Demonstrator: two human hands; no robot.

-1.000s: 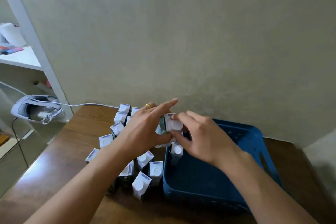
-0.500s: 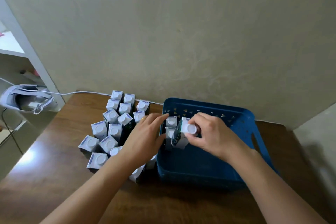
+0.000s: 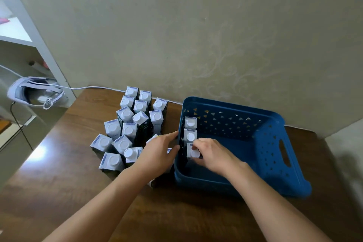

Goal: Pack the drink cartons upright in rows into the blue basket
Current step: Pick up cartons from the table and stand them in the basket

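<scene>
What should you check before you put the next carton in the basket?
1. Third carton standing upright in the row: ok.
2. Right hand let go of it: not ok, fingers grip it.
3. Left hand free to pick: ok, open by the blue basket wall.
4. Room in basket: ok, only three cartons along its left wall.
5. Cartons on the table upright: ok.
6. Row touching the wall: cannot tell.

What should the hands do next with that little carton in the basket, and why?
Probably let go and reach for another. The right hand holds the third carton upright against the blue basket's left wall, in line behind two cartons already standing there. The left hand rests by the loose cartons on the table.
</scene>
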